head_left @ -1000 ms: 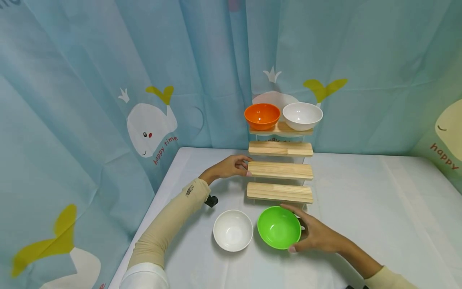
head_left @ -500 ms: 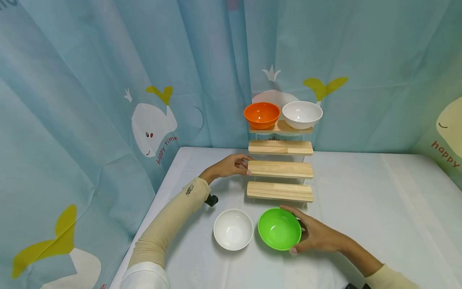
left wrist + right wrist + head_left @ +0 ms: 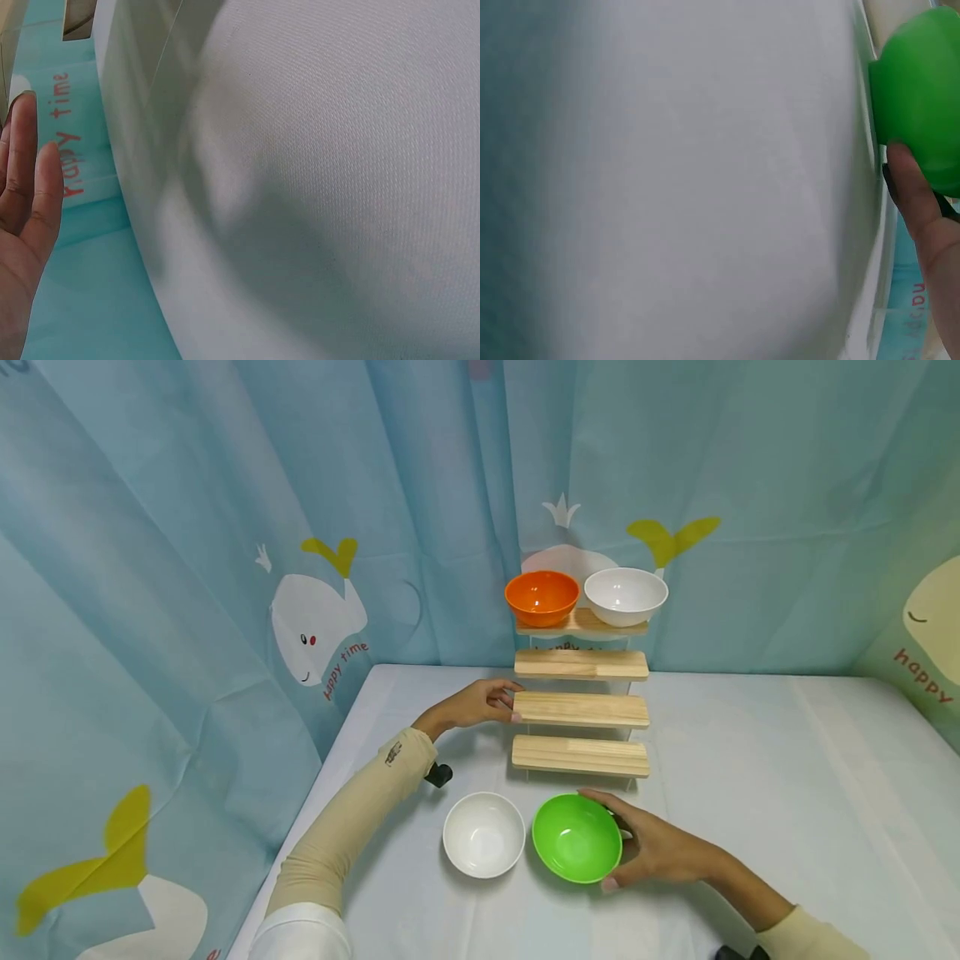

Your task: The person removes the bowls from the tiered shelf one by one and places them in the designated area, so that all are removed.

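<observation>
Your right grip [image 3: 654,848] is pinching the green bowl [image 3: 574,840]; your left grip [image 3: 472,704], loosely spread, is probably steadying the wooden rack [image 3: 581,710].

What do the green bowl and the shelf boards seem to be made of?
The green bowl looks like glossy plastic or melamine, given its inner highlight. The shelf boards are probably pale wood with a matte finish, judging by their grain.

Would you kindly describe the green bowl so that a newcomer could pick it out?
Find the stepped wooden rack on the white-covered table. In front of it in the head view, two bowls stand side by side; take the one further right, in the right hand's grip. The green bowl differs plainly in colour from its neighbour, a white bowl.
</observation>
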Tool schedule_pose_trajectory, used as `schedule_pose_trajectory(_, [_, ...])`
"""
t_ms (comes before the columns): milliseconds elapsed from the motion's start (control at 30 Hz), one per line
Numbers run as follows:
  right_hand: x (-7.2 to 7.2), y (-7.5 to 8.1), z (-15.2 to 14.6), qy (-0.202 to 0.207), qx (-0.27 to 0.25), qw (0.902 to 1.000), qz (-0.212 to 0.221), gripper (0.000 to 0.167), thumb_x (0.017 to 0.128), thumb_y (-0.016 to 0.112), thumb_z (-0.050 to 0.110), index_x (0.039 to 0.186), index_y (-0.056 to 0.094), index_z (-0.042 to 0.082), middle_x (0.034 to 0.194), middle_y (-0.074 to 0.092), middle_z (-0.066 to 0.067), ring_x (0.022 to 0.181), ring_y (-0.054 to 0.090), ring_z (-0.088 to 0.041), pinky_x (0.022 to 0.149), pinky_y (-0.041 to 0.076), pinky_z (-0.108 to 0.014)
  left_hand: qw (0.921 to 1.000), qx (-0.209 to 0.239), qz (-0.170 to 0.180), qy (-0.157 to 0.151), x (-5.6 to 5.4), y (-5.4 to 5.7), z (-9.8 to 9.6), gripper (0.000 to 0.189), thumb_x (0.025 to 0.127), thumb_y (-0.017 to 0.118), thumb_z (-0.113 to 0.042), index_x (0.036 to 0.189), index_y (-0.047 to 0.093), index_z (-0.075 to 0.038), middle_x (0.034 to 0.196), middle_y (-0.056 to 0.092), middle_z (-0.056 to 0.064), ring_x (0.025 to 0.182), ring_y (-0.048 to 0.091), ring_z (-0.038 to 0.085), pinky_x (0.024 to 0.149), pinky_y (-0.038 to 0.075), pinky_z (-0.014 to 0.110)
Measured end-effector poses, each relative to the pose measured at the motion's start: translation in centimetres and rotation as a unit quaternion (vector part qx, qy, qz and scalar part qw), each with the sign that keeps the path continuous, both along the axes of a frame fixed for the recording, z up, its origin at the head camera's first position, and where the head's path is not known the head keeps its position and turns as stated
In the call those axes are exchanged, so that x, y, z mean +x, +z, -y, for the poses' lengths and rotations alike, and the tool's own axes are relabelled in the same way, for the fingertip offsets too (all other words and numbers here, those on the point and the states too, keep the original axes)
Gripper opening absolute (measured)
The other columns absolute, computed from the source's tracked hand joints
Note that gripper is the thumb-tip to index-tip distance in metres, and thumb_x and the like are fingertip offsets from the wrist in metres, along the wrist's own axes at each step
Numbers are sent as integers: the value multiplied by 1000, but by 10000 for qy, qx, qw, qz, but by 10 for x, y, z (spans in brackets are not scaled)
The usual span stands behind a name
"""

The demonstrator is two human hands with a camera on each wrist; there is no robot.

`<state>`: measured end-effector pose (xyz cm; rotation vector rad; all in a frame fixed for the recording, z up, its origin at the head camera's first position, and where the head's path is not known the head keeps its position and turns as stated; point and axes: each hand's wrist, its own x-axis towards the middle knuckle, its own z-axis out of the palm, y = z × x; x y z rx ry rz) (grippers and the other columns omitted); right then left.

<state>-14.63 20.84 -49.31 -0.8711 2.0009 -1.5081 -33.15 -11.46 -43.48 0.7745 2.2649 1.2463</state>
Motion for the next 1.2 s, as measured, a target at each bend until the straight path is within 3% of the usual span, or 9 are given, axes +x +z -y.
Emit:
schedule_pose_trajectory(200, [-1,1,-2,197,-166,9996,151,104,79,80,1,160,14,3,152,31,-29,125,54,-4,97,54,-28,10000,8,14,22,-1,-1,0,61,92,74,-20,147,49,-9,120,66,12,111,65,21,95,55,32])
schedule_pose_trajectory(500, [-1,0,-2,151,-252,9995,90,103,79,81,0,159,16,2,150,34,-29,124,56,-7,95,56,-32,10000,0,-39,-5,-1,-3,0,60,93,74,-19,147,49,-8,120,67,12,109,66,20,94,55,32])
schedule_pose_trajectory(1200, [0,-4,-4,227,-543,9973,431,99,80,77,-3,158,16,0,149,32,-32,123,59,-18,93,58,-39,10000,28,-42,-36,-2,-1,0,59,92,74,-19,145,50,-8,117,67,12,109,66,20,94,55,31])
